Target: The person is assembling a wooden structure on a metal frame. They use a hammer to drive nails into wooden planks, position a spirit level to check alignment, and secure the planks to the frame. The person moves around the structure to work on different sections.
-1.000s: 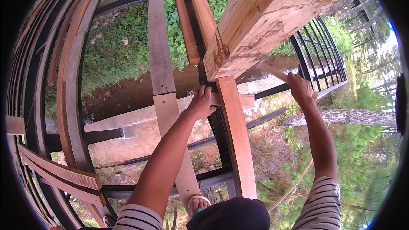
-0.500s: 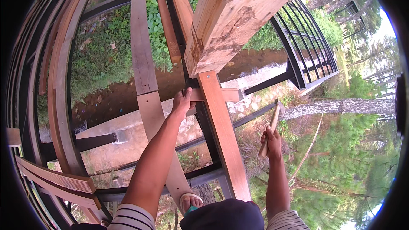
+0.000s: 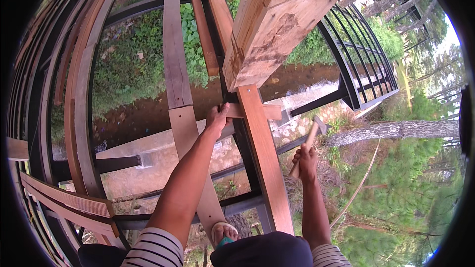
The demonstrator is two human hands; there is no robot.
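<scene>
My left hand is closed around the left end of a short wooden block. This block passes crosswise behind a long reddish-brown plank, with its other end showing to the right. In my right hand is a hammer, gripped low on its pale wooden handle. The metal head points up and away, to the right of the plank and apart from it. A screw or nail head shows near the plank's far end, just below a thick timber post.
Black metal beams frame the open structure above a brown stream and stone bank. My foot is on a narrow grey-brown board. More boards run along the left. A black railing frame stands far right, near a tree trunk.
My right hand has moved left toward the plank, and the hammer has turned so its head shows more clearly. My left hand keeps its hold on the block. The view has shifted slightly.
</scene>
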